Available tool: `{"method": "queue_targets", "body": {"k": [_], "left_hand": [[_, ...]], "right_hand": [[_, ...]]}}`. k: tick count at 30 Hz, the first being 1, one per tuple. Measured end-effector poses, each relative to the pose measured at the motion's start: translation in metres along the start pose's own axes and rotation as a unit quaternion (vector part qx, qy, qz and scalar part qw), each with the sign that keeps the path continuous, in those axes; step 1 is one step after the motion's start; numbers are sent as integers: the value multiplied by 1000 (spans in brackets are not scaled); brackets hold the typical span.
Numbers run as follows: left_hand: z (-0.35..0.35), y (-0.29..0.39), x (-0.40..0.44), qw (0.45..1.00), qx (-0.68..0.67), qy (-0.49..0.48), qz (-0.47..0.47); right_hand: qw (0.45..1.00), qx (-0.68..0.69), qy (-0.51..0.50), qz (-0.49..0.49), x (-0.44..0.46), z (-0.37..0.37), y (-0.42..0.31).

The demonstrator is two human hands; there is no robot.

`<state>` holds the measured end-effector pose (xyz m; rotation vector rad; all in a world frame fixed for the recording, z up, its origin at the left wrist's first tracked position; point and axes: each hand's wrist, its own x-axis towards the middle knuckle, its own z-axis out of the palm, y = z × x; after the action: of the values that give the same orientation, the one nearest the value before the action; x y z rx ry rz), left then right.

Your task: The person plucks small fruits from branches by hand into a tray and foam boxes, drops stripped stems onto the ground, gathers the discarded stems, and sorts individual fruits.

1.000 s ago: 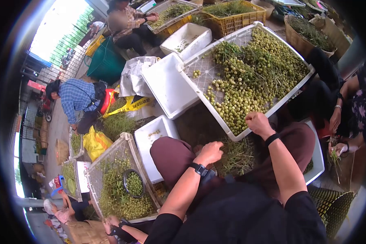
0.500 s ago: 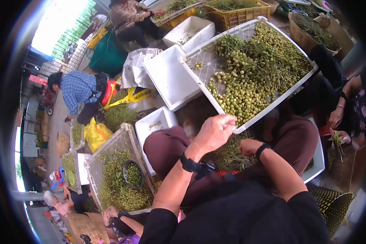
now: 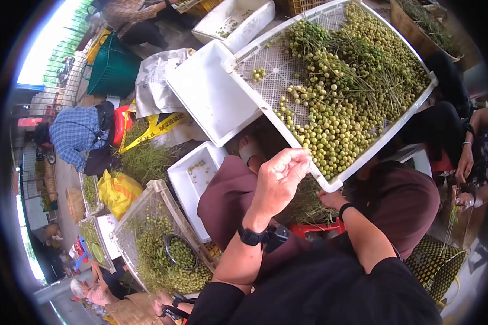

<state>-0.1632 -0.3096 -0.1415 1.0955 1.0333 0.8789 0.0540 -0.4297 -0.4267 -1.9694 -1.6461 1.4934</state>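
Note:
A white mesh tray [image 3: 279, 127] holds round green fruits [image 3: 336, 135] with thin stems lying over them. My left hand [image 3: 279, 179] is raised at the tray's near left corner, its fingers curled and the fingertips pressed together by the rim; what they hold, if anything, is too small to name. Lower down, my right hand [image 3: 331, 199] hangs below the near corner of the tray, close to a heap of loose stems [image 3: 306, 208]. Its fingers are partly hidden, and I cannot make out what is in them.
White foam boxes [image 3: 214, 89] stand left of the tray. A second mesh tray [image 3: 130, 216] bears fruits and a round bowl [image 3: 181, 251]. A co-worker's hand [image 3: 463, 200] holds stems at the right. Below my knees shows a red stool [image 3: 314, 228].
Compared with a second ago, my left hand has risen to the tray's corner, while my right hand has dropped from the fruits to below the rim. The view has also shifted.

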Motion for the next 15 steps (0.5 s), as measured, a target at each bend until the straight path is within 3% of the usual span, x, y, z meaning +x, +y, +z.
{"method": "queue_targets", "body": {"k": [3,7,15], "left_hand": [[-5,6,2,998,-55,27,5],[-7,4,-2,997,-71,38,-15],[3,-23,2,994,15,102,-31]], "right_hand": [[996,-70,26,-54,0,14,19],[993,-97,43,-46,-3,28,30],[992,-18,124,-6,7,36,24]]}}
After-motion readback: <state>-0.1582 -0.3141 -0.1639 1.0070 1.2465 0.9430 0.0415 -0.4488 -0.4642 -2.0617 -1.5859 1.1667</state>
